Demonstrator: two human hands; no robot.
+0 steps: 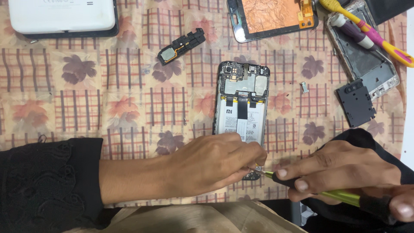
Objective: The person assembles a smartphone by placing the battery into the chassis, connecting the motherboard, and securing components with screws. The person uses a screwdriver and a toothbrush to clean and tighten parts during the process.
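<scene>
While the left hand (215, 162) covers the opened phone (241, 103), the right hand (340, 172) grips a screwdriver (332, 195).

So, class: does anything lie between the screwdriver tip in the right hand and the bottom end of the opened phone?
Only the left hand: it covers the phone at its bottom end, where the right hand points the screwdriver. Nothing else intervenes.

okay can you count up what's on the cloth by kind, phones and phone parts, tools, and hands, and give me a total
Opened phone with its back off: 1
Loose phone parts: 6 (white back cover, screen panel, metal frame, black speaker module, black square cover, small metal bit)
Tools: 3 (green screwdriver, pink and yellow tool, purple and white tool)
Hands: 2 (left hand, right hand)
Total: 12
</scene>
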